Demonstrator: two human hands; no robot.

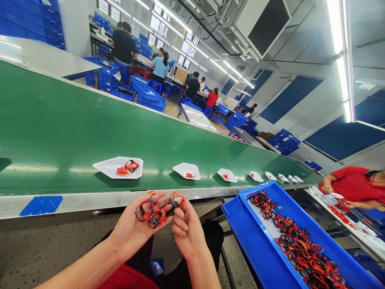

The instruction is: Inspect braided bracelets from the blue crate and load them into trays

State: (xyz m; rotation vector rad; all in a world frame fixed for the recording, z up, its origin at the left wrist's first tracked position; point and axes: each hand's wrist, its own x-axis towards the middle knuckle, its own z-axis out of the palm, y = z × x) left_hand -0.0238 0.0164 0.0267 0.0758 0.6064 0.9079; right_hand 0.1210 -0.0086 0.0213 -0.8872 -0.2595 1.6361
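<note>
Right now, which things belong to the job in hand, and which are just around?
Job: left hand, right hand, orange-black loops, blue tray of loops, white dishes.
Around: blue tape, green belt, co-worker in red.

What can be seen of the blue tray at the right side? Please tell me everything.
The blue plastic tray is long, shallow and rectangular with a raised rim, and lies right of the person's right hand, which does not touch it. Tangled red, orange and black looped cords fill most of it over a pale base. A doubled rim along its left edge in view suggests a second tray beneath.
</note>
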